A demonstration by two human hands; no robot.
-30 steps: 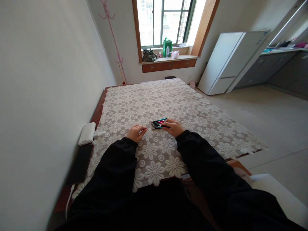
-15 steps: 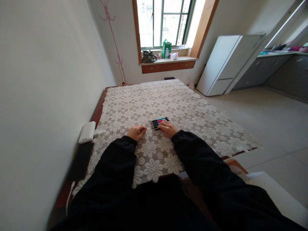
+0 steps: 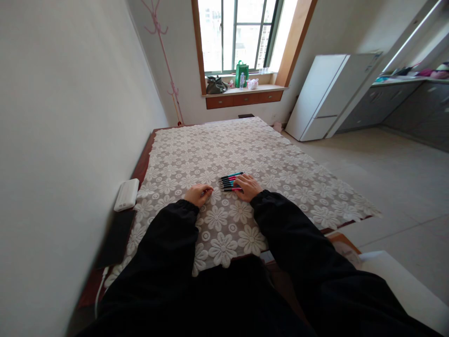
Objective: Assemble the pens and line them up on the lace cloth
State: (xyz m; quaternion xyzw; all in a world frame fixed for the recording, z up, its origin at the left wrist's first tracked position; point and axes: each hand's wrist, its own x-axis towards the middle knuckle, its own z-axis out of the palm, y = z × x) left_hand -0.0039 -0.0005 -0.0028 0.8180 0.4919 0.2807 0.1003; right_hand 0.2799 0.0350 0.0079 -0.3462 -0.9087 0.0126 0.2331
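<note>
Several slim pens [image 3: 227, 181] with black tips and teal and pink barrels lie side by side in a row on the lace tablecloth [image 3: 216, 218]. Over their right part is my right hand [image 3: 248, 186], its fingers bent round the near side of the row and hiding the pen ends. My left hand [image 3: 198, 194] rests on the cloth left of the pens, apart from them. Its fingers are curled together with the fingertips pinched; a small reddish spot shows there, too small to name.
By the wall on the left lie a white power bank [image 3: 126, 194], a dark flat object [image 3: 117, 238] and a white cable [image 3: 100, 292]. Beyond the table are a windowsill [image 3: 259, 88] with bags, a pink coat stand [image 3: 164, 56] and a white fridge [image 3: 321, 98]. A pale seat [image 3: 393, 276] stands at lower right.
My right hand has shifted slightly right along the pens, uncovering more of the near pen's barrel, which shows pink. My left hand stays in nearly the same place, still curled.
</note>
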